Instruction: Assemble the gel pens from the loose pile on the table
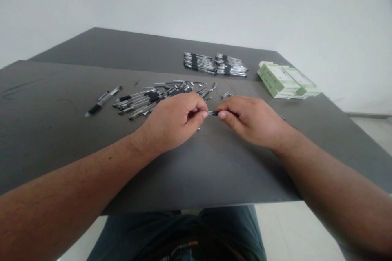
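Observation:
Just above the near part of the dark table, my two hands meet over one pen. My left hand pinches its left end between thumb and forefinger. The black grip section is pinched by my right hand, which covers the rest of the barrel. Only a short black and clear stretch shows between the fingertips. Behind my left hand lies a loose heap of clear pens with black grips, along with several small pen parts. A small clear cap rests just beyond my right hand.
Two pens lie apart at the left. Farther back are two neat stacks of pens, a left stack and a right stack. Green and white boxes sit at the right. The dark table ends near my lap.

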`<state>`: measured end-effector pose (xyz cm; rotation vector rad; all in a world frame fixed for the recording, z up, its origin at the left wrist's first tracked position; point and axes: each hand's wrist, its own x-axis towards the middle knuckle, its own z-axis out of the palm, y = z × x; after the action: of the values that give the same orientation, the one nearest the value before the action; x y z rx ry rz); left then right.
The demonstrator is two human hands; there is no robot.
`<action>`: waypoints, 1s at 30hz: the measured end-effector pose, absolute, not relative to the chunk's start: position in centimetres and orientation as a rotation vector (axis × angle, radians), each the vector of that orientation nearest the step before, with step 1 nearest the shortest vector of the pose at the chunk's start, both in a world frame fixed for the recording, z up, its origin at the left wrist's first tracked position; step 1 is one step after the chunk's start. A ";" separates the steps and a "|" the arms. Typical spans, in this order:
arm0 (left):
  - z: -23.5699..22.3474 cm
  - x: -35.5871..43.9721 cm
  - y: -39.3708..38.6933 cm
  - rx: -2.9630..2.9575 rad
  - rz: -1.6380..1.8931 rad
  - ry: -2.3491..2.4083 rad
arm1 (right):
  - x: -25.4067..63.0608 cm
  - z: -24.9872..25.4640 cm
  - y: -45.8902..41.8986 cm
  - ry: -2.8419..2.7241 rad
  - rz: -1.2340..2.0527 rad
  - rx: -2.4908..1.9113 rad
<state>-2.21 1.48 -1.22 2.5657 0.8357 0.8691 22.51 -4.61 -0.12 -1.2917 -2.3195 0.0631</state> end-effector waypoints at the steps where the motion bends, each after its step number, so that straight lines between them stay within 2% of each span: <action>1: -1.2 -2.2 1.5 2.569 0.866 0.840 | 22.5 -0.1 -4.6 -2.301 0.064 -1.293; 25: -1.4 -2.2 1.5 2.564 0.825 0.812 | 22.8 -0.3 -4.2 -2.366 0.111 -1.262; 30: -1.6 -2.2 1.8 2.442 0.908 0.840 | 23.6 -0.7 -3.5 -2.288 0.076 -1.312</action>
<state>-2.25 1.81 -1.62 2.4422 0.8400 0.9079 23.59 -3.54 -0.70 -1.3124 -2.2880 0.0757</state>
